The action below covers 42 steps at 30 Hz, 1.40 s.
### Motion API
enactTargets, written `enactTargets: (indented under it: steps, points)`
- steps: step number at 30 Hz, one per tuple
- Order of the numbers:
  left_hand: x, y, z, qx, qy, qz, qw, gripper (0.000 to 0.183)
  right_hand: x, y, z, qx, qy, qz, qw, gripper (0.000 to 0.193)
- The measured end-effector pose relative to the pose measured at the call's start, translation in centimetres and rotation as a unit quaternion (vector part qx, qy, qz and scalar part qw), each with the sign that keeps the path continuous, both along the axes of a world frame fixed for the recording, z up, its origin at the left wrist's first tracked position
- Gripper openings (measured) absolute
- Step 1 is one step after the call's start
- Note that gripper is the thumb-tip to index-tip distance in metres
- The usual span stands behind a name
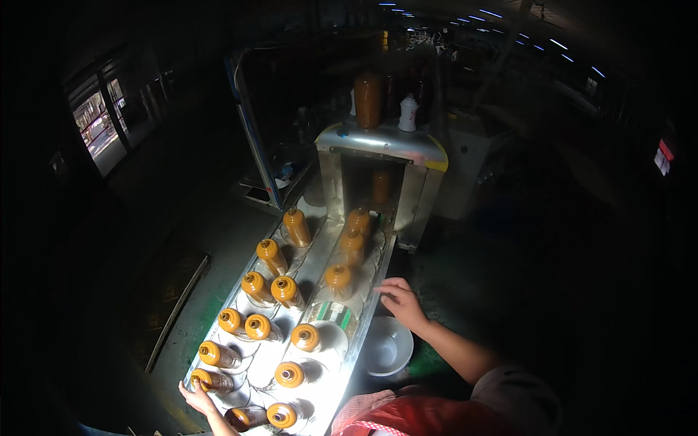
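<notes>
At the lower left of the conveyor, my left hand [196, 400] has its fingers at the neck of an orange-brown bottle [211, 380] with a narrow mouth and seems to grip it. My right hand [400, 299] hovers by the conveyor's right rail, fingers stretched out and apart, holding nothing. The nearest bottle [339, 279] to it stands upright on the right lane. More bottles of the same kind stand along both lanes, among them one bottle [305, 337] in the middle and another bottle [281, 415] at the near end.
A metal tunnel housing [385, 145] spans the right lane at the far end. On its top stand a tall brown bottle [368, 100] and a white bottle [408, 112]. Below the right rail sits a white basin [387, 346]. A slanted frame post [251, 131] rises beyond the left lane.
</notes>
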State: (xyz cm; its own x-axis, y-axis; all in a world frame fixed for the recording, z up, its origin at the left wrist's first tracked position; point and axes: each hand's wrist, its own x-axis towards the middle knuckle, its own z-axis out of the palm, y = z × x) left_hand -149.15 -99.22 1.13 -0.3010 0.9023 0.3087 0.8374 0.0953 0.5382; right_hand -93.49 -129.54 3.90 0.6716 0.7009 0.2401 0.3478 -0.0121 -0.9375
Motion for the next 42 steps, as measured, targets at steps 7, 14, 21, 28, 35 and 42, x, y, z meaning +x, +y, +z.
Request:
enactTargets:
  steps: [7,14,21,28,35,42]
  points:
    - [4.7,-12.8,4.7,0.121,-0.145,-0.149,0.971,0.035,-4.6,-14.8,-6.2,0.012,0.091,-0.05,0.995,0.025]
    - [6.8,-33.5,5.1,-0.165,-0.358,-0.199,0.897,0.029,-14.5,-26.0,-9.3,-0.008,0.193,0.074,0.978,0.025]
    - [-2.5,-47.1,3.7,-0.202,-0.437,-0.155,0.862,0.022,-23.2,-31.6,-7.0,-0.054,0.18,0.261,0.947,0.029]
    - [-12.1,-57.0,7.0,-0.169,-0.425,-0.061,0.887,0.017,-36.6,-28.9,-6.9,-0.096,0.221,0.405,0.882,0.033]
    - [-36.4,-71.2,5.6,0.139,-0.304,0.225,0.915,0.019,-60.4,-25.4,-5.3,-0.15,0.161,0.615,0.757,0.028]
    - [-53.5,-80.7,5.1,0.041,0.009,0.385,0.922,0.044,-91.7,-23.8,-0.3,-0.021,-0.112,0.77,0.628,0.055]
